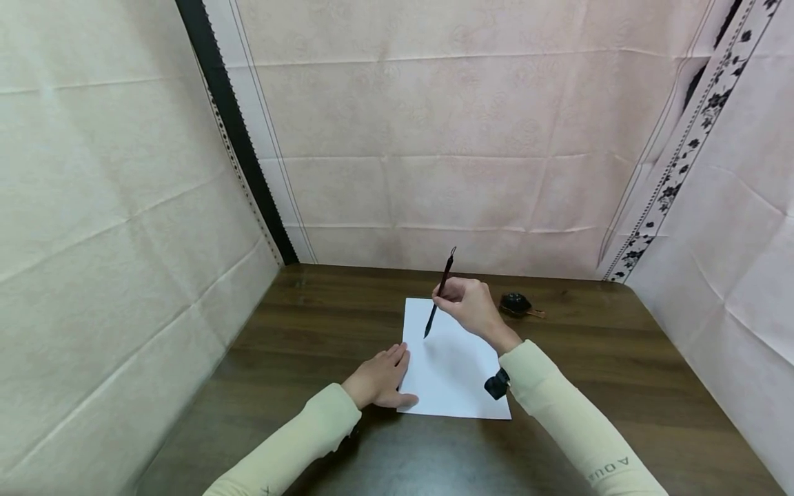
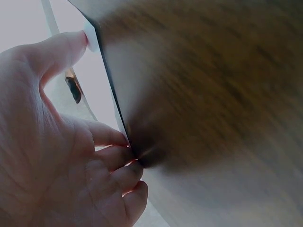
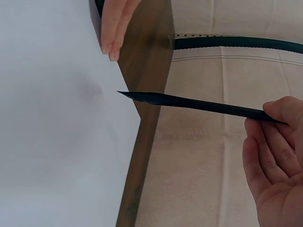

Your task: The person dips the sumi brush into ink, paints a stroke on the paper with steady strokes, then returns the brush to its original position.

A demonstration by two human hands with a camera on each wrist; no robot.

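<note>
White paper (image 1: pixel 459 379): lying flat on the wooden table (image 1: pixel 310 324), with a soft grey shadow across the surface
Brush (image 3: pixel 203 106): slim and dark, held over the far left part of the paper, tilted, with pointed tip down toward the sheet and looped end up; cannot tell whether touching at the tip
Right hand (image 1: pixel 469 303): pinching the brush shaft between thumb and fingers, poised over the far part of the paper
Left hand (image 1: pixel 380 377): laid out with fingers extended and gripping nothing, touching the paper along its left edge, with thumb on the near left corner
Right sleeve (image 1: pixel 558 396): pale, printed with dark letters, reaching in from the near right of the paper
Black wrist device (image 1: pixel 496 384): showing below the right sleeve's cuff, in front of the paper's right edge
Left sleeve (image 1: pixel 298 441): pale too, coming in from the near left of the paper
Dark rounded object (image 1: pixel 515 303): sitting on the table to the right of the paper's far end, with a brownish piece sticking out
Back cloth (image 1: pixel 465 138): hanging creased and pale beyond the paper
</note>
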